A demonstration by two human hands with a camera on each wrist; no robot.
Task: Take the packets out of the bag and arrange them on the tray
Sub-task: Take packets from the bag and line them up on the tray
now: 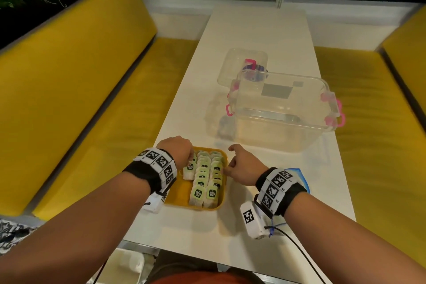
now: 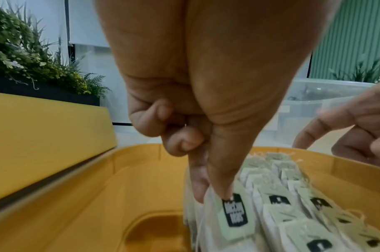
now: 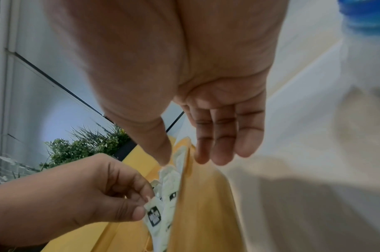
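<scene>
On the white bench [image 1: 253, 37], one yellow tray [image 1: 179, 193] held three rows of packets [image 1: 208, 175]. The left hand [image 1: 178, 148] pinched a packet [image 2: 234, 214] in the left row; only its wrist view showed this grip. The right hand [image 1: 242, 161], fingers relaxed apart, hovered beside the tray. Beyond stood two clear boxes [image 1: 283, 108].

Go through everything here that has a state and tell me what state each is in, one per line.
Left hand: pinching a tea packet at the tray's left side.
Right hand: fingers relaxed, holding nothing, at the tray's right rim.
Yellow tray: packets in overlapping rows, near-left part bare.
Clear storage box: lid off.
Clear lid: lying on the table behind the box.
</scene>
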